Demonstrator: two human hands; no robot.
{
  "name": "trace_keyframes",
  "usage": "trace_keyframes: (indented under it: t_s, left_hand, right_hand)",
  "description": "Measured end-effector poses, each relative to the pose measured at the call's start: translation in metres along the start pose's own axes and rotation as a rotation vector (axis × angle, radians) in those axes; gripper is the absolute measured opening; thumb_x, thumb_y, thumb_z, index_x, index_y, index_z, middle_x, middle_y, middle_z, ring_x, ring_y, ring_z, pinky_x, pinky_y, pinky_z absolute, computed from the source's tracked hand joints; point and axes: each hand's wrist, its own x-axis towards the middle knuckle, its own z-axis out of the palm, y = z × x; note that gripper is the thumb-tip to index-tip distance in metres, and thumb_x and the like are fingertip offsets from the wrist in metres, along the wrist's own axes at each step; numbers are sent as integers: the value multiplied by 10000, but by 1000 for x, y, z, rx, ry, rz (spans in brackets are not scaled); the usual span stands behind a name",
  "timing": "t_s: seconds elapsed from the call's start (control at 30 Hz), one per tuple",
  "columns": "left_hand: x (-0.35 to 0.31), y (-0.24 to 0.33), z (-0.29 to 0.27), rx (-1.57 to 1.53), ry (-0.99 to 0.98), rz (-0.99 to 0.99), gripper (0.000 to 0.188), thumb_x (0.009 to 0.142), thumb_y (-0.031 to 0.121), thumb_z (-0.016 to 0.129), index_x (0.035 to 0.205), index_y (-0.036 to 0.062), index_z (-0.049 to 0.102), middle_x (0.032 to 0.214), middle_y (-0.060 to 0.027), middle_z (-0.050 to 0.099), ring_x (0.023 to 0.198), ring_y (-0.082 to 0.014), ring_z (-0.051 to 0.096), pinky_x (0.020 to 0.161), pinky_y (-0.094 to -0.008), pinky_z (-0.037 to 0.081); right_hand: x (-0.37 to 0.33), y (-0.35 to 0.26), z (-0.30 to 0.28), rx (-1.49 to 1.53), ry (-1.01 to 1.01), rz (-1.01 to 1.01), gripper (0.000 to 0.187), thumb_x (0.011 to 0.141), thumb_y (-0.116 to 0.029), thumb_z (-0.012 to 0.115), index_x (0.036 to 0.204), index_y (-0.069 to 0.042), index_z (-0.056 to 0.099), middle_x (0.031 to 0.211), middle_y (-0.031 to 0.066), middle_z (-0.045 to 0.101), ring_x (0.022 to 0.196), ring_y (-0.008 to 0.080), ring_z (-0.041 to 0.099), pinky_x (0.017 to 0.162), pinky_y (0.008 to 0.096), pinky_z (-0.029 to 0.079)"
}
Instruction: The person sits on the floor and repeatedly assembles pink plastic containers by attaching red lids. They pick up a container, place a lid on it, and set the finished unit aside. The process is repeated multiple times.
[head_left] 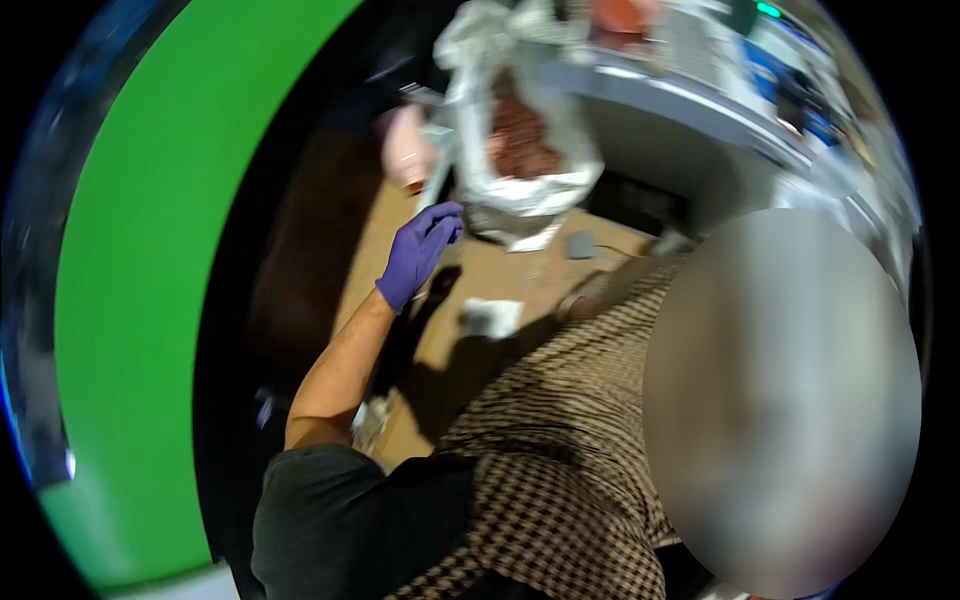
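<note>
My left hand [420, 252], in a purple glove, reaches forward from the lower left with its fingers loosely stretched and slightly bent. Nothing shows in it. Just beyond the fingertips stands a white plastic bag [577, 178], its mouth wide and folded back. Reddish-brown pieces [520, 135] lie inside the bag, too blurred to tell their kind. A pale pink, rounded object [408, 148] is to the left of the bag, above my hand. My right hand does not show; a large blurred oval covers the right side.
Below the bag lies a tan board-like floor [440, 365] with a white sheet [492, 318] and a small grey block [580, 245]. A grey curved counter edge [680, 95] runs along the upper right, holding blurred items. A broad green band [130, 300] curves along the left.
</note>
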Motion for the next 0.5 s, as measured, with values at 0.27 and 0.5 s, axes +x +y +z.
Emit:
trace_keyframes:
  t_s: [0.27, 0.5]
  left_hand:
    - [-272, -187, -335, 513, 448, -740, 251, 993, 295, 610, 1070, 69, 689, 897, -61, 684, 839, -202, 657, 740, -356, 544]
    - [-359, -235, -279, 655, -28, -816, 351, 832, 312, 748, 1014, 64, 579, 933, -172, 700, 840, -328, 689, 673, -413, 534]
  right_hand:
    - [-40, -114, 117, 1429, -418, 370, 313, 1007, -177, 524, 1256, -16, 621, 1147, 150, 643, 961, 262, 637, 885, 409, 534]
    - [-107, -346, 150, 1226, -497, 62, 385, 981, -182, 515, 1331, -35, 579, 845, 103, 596, 804, 268, 571, 765, 404, 502]
